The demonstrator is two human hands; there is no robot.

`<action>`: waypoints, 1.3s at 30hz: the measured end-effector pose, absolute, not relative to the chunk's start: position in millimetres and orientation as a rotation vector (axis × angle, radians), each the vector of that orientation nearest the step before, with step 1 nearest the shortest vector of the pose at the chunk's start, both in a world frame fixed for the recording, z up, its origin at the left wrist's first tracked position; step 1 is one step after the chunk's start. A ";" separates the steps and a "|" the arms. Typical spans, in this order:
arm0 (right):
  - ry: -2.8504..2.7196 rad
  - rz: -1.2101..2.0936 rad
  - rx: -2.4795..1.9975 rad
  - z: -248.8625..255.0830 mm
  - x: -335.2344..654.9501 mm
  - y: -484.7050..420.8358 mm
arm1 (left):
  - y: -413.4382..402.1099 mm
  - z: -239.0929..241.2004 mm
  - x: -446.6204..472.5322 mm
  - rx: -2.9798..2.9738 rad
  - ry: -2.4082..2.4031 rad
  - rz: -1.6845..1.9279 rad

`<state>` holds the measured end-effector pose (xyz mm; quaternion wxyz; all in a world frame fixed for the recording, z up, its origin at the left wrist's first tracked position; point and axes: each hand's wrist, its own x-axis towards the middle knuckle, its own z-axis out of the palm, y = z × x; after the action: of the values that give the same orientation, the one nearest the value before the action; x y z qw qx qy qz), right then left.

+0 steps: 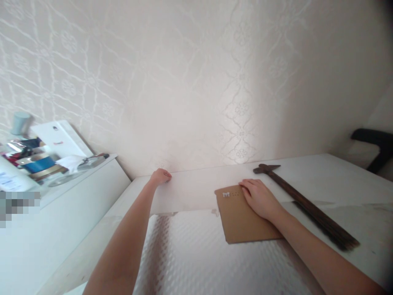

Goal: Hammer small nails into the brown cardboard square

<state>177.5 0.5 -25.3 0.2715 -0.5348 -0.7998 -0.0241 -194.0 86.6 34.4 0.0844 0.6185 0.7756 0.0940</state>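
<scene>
A brown piece of cardboard (245,225) lies partly on a silvery, bubble-textured sheet (196,254). Several small whitish pieces (226,194) sit near its upper left corner, beside a few dark dots or holes. My right hand (259,198) rests on the cardboard's upper right part, fingers lying flat and pointing left. Farther left, close to the wall, my left hand (161,176) has its fingers pinched together low over the white surface. A small greyish thing seems to show at the fingertips, too small to name. A hammer (294,194) with a dark wooden handle lies right of my right hand.
Patterned wallpaper (184,90) rises behind the white tabletop (307,172). At left, a higher white cabinet (92,192) bears a white box (61,137), a blue roll of tape (39,164) and clutter. A black curved part (376,141) stands at the right edge.
</scene>
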 end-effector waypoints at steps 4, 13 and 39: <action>-2.164 -0.058 -1.444 -24.8 177.6 1.2 | 88.5 30.0 -187.0 1.860 2.358 0.315; -2.163 -0.066 -1.446 -24.4 177.6 2.6 | 84.2 45.1 -130.1 2.032 2.216 0.491; -2.170 0.056 -1.455 -21.6 182.0 6.4 | 0.1 -0.8 6.2 1.956 1.497 0.879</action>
<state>182.0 6.4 -21.6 0.2612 -0.5375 -0.8015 0.0208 6.2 0.1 -0.8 0.2603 0.7220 0.5527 0.3247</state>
